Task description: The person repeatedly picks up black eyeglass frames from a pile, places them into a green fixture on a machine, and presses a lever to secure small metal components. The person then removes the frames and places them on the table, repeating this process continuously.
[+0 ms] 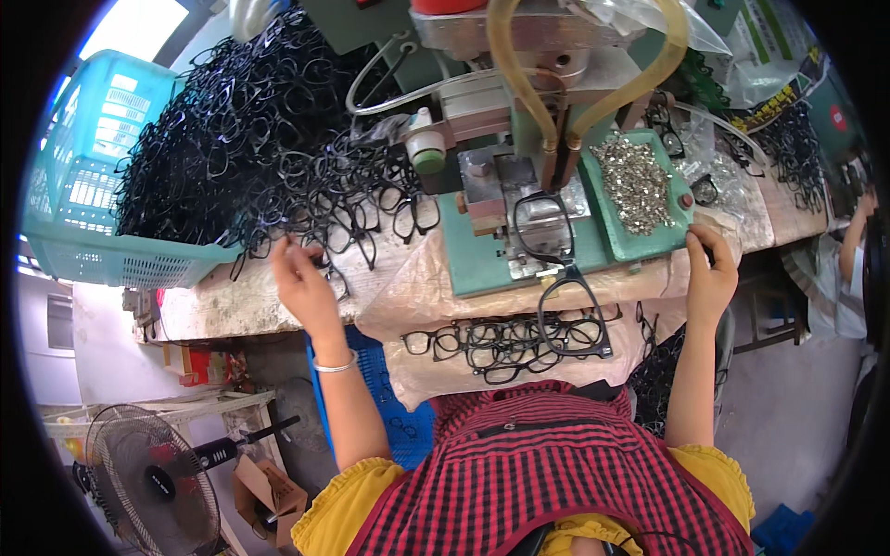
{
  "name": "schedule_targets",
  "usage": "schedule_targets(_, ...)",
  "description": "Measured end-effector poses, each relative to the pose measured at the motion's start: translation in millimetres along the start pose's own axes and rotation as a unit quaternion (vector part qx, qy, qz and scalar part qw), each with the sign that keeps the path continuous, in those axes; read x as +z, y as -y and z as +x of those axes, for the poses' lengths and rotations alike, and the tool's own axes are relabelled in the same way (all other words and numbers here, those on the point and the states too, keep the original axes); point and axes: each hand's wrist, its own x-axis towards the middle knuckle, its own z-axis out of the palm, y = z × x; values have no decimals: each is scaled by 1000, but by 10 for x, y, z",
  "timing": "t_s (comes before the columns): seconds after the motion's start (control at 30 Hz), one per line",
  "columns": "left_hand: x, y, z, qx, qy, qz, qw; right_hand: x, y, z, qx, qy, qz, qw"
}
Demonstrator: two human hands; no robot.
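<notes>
Beside the heaped black frames (269, 148), left hand (301, 283) pinched one frame; right hand (709, 278), fingers curled, touched the green tray (640, 243) of rivets

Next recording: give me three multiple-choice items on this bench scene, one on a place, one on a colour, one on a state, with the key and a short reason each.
1. Where does the left hand reach?
A. the fan
B. the edge of the pile of black eyeglass frames
C. the green tray

2. What colour is the basket beside the pile?
A. red
B. turquoise
C. black

3. How is the tray of small metal parts?
A. bare
B. upside down
C. filled with silvery pieces

Key:
1 B, its fingers touch frames at the pile's near edge.
2 B, its mesh wall is turquoise.
3 C, silvery bits cover the tray floor; the right hand rests at its near corner.
</notes>
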Motion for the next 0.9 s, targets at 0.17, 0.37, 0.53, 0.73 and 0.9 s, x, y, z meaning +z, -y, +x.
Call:
schedule_targets(0.17,272,-575,145,-170,147,-246,943,337,983,20,-165,138,87,973)
schedule_targets(0.37,705,-641,-385,-325,170,-409,835,1097,1268,133,-64,164,281,943)
schedule_targets(0.53,652,-666,-465,-388,190,-453,780,1112,1267,49,11,167,354,920)
schedule_targets(0.73,214,-2003,-276,-220,244,-538,777,1008,1546,6,67,236,378,893)
schedule_targets(0.9,31,-2397,-457,-263,483,-501,669,844,1627,-76,41,225,385,894)
